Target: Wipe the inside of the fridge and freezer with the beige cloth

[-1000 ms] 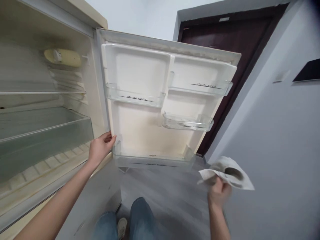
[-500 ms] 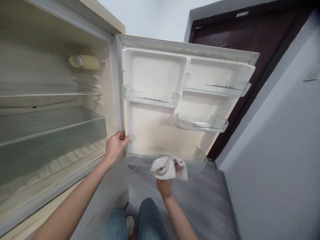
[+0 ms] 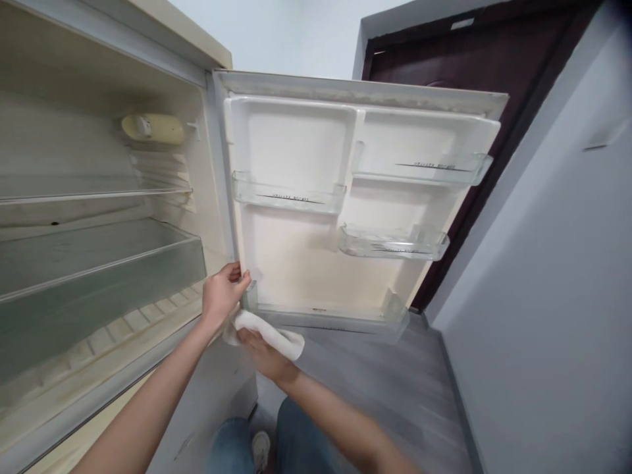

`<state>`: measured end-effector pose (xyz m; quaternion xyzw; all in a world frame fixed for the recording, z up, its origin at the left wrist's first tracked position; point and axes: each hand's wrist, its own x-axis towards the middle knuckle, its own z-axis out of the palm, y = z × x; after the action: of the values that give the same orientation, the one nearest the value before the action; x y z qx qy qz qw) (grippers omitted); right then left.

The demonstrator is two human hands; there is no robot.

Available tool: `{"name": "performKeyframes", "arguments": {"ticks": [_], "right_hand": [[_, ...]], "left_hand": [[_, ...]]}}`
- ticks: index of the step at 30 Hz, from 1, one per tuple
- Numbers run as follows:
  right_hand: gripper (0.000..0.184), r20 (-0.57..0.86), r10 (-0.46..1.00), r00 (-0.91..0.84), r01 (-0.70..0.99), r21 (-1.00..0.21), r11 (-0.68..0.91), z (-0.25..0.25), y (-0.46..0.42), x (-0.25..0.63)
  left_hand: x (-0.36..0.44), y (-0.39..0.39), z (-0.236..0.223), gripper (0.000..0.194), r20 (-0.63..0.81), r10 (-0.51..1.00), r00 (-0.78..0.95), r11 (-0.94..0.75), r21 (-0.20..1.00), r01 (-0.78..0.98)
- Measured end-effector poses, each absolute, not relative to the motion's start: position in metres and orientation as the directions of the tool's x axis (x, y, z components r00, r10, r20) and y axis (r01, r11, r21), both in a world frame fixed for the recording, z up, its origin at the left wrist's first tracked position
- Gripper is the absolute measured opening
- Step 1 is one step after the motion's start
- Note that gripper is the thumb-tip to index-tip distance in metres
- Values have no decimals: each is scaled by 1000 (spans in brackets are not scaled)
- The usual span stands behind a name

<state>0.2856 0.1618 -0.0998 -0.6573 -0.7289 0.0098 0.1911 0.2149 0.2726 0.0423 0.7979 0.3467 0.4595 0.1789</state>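
The refrigerator door (image 3: 296,263) stands wide open, its inner side facing me. My left hand (image 3: 220,294) is closed on the hinge-side edge of that door, thumb in front and fingers curled behind, near the lower bin; whether they pinch the seal is hidden. Just below it, my right hand (image 3: 261,352) holds a folded white cloth (image 3: 271,334) against the door's bottom corner by the hinge. The cloth covers part of that corner and some of my fingertips. A clear lower bin (image 3: 336,324) runs along the door's bottom.
On the left is the refrigerator's inside, with a glass shelf (image 3: 93,195), a clear drawer (image 3: 123,280) and a yellowed lamp housing (image 3: 160,129). Clear bins (image 3: 395,243) sit on the door. Behind it are a dark red room door (image 3: 513,59) and a grey wall (image 3: 543,263).
My right hand has moved left with the cloth, from in front of the lower bin to the hinge-side corner. My left hand keeps its hold. The view has shifted slightly.
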Motion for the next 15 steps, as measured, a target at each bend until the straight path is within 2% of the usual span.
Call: {"name": "performKeyframes", "arguments": {"ticks": [3,5,7,9,10,12,14,15], "right_hand": [[49,340,933,-121,958,-206,199,-106,139,305],[50,347,931,-108,966,-186,181,-119,119,322],[51,338,941,8,978,-200,64,-138,96,340],[52,393,892,224,963,-229,-141,-157,72,357],[51,456,819,347,933,-260,-251,-165,60,365],[50,600,569,563,826,-377,-419,-172,40,379],[56,649,251,718,679,-572,-461,-163,27,393],[61,615,104,781,592,-678,-435,-153,23,401]], "left_hand": [[215,275,41,33,610,716,341,-698,608,377],[216,276,40,34,609,717,340,-697,610,376],[216,277,39,33,610,718,335,-696,609,381],[217,277,38,32,613,716,335,-698,605,384],[217,277,38,32,615,713,336,-700,601,386],[218,277,38,31,618,712,334,-701,599,387],[219,276,38,31,620,713,328,-700,600,388],[219,276,38,31,621,713,324,-699,600,389]]}}
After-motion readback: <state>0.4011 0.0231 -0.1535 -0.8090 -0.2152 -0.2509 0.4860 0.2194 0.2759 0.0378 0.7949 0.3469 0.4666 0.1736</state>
